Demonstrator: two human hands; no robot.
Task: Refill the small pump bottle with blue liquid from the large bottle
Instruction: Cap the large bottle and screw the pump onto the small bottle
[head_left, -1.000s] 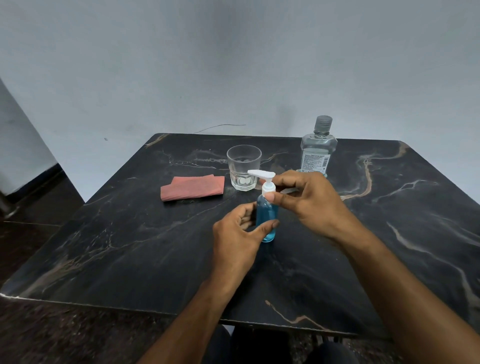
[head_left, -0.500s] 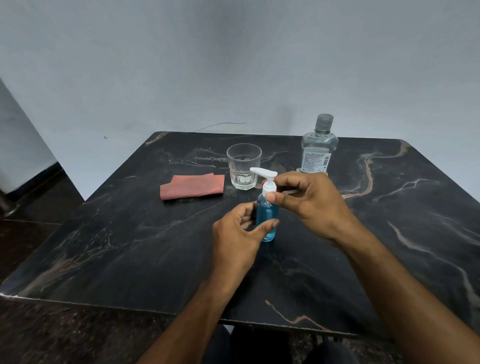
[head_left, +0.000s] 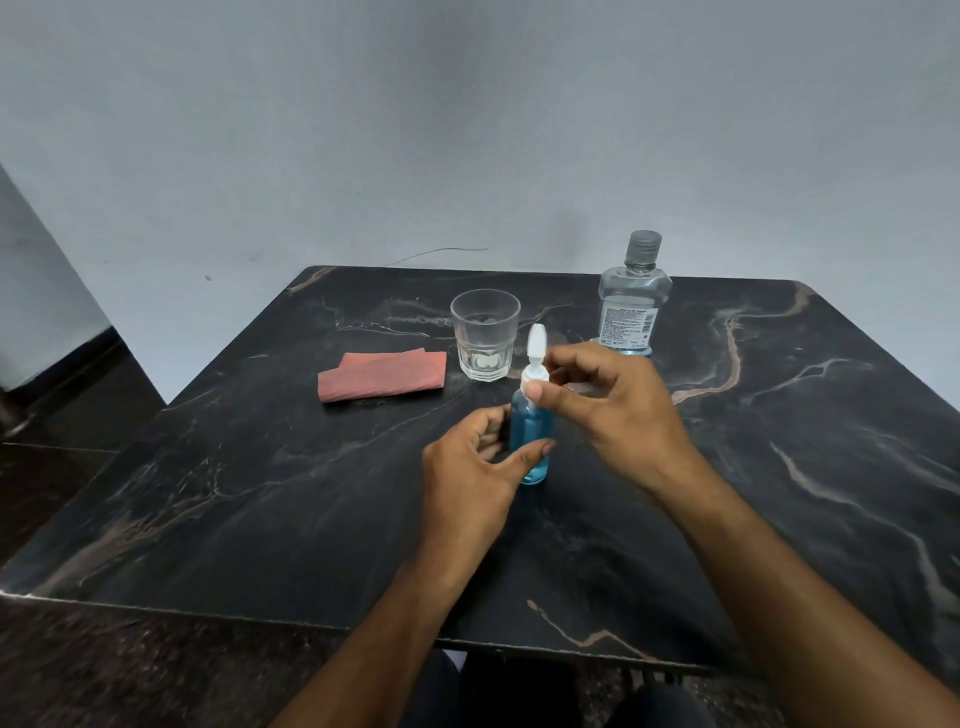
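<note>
Nozzle (head_left: 536, 340) swung from leftward to away, pump bottle (head_left: 530, 441) upright

Black marble table (head_left: 260, 519): pump bottle (head_left: 530, 441), glass (head_left: 485, 335), pink cloth (head_left: 382, 375), large bottle (head_left: 631, 306).

Glass (head_left: 485, 335) and large bottle (head_left: 630, 301) stand just behind my hands; bare table (head_left: 260, 493) lies open on my left.

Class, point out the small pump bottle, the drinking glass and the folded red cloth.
small pump bottle (head_left: 530, 441): head view, blue body.
drinking glass (head_left: 485, 332): head view, front wall.
folded red cloth (head_left: 382, 375): head view, middle of top face.
</note>
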